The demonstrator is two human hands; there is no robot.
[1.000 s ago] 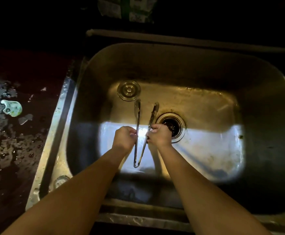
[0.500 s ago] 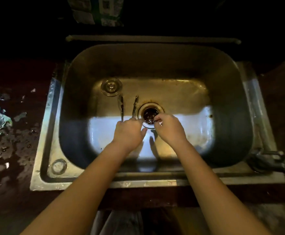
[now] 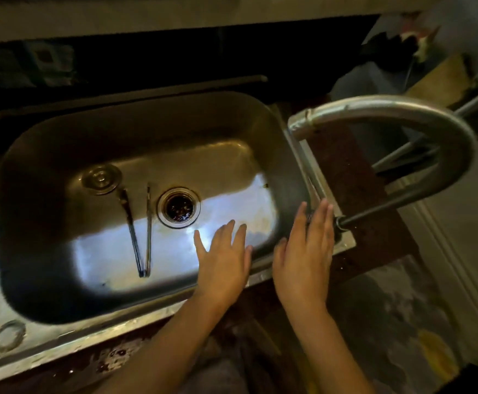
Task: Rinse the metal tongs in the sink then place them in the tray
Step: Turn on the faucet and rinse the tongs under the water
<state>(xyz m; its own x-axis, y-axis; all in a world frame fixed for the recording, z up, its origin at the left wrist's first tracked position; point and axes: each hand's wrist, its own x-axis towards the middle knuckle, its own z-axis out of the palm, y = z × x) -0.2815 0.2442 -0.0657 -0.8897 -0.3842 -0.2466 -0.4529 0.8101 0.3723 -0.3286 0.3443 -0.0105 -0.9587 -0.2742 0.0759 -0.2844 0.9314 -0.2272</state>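
The metal tongs (image 3: pixel 139 234) lie flat on the floor of the steel sink (image 3: pixel 274 155), left of the drain, hinge end towards me and tips pointing away. Nothing holds them. My left hand (image 3: pixel 222 261) hovers flat over the sink's near right corner, fingers spread and empty. My right hand (image 3: pixel 306 251) is open too, fingers stretched over the sink's right rim close to the base of the curved tap (image 3: pixel 402 109). No tray is in view.
The drain (image 3: pixel 178 207) sits mid-sink with dark debris in it. A round metal plug (image 3: pixel 101 177) lies at the back left of the basin. The tap arches high over the right rim. Dark wet counter surrounds the sink.
Both hands have let go of the tongs, which now lie on the sink floor. The hands moved right towards the tap, and the view swung right.
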